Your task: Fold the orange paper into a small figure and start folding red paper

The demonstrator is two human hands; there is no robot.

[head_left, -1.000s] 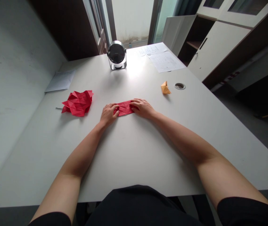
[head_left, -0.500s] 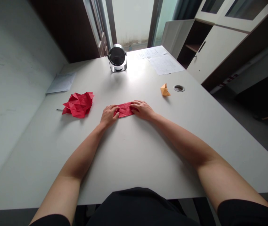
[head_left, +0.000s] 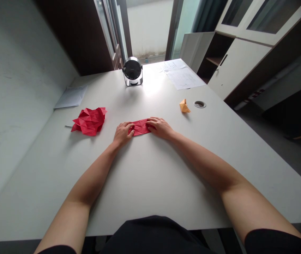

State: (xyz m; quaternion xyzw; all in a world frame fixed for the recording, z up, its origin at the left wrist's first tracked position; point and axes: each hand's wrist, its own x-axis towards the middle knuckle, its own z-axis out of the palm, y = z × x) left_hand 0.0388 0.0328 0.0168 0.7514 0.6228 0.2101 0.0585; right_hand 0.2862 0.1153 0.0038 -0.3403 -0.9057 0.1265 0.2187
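A flat strip of folded red paper (head_left: 140, 127), marked with crossing creases, lies on the white table (head_left: 145, 176). My left hand (head_left: 123, 134) grips its left end, thumb at the near edge and fingers over the top. At the other end, my right hand (head_left: 160, 127) has its fingers curled over the paper, with the thumb tucked close. The paper's two ends are hidden under my fingers. To the left rests a larger, crumpled-looking red folded paper (head_left: 90, 121), apart from both hands.
A small orange folded-paper piece (head_left: 184, 106) sits to the right, beside a round cable hole (head_left: 199, 104). Farther back stand a round black-and-silver device (head_left: 132, 70) and printed sheets (head_left: 183, 77). More papers (head_left: 71, 96) lie by the left wall.
The whole view has shifted slightly, so everything on the table appears a little lower. Both hands keep their hold on the red paper, with barely any movement.
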